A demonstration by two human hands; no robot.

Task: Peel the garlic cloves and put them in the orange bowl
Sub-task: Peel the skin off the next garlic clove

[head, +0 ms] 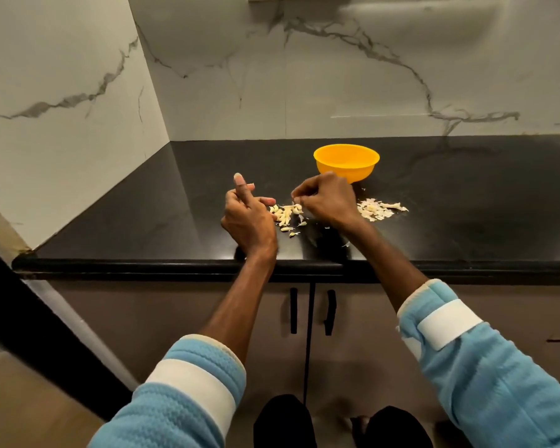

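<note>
Light-blue fleece sleeves (181,399) with white bands lie nearest. On the glossy black worktop (143,221), the left hand (248,215) sits beside the heap of pale garlic cloves (285,215), one finger raised. I cannot tell whether its grip holds anything. The right hand (325,198) closes its grip to a pinch at the heap's far edge. Papery peel scraps (380,209) lie just right of it, and the round orange plastic bowl (359,171) stands behind. This looks like picking a clove to peel. Next, both hands must strip the skin, then reach to the bowl.
</note>
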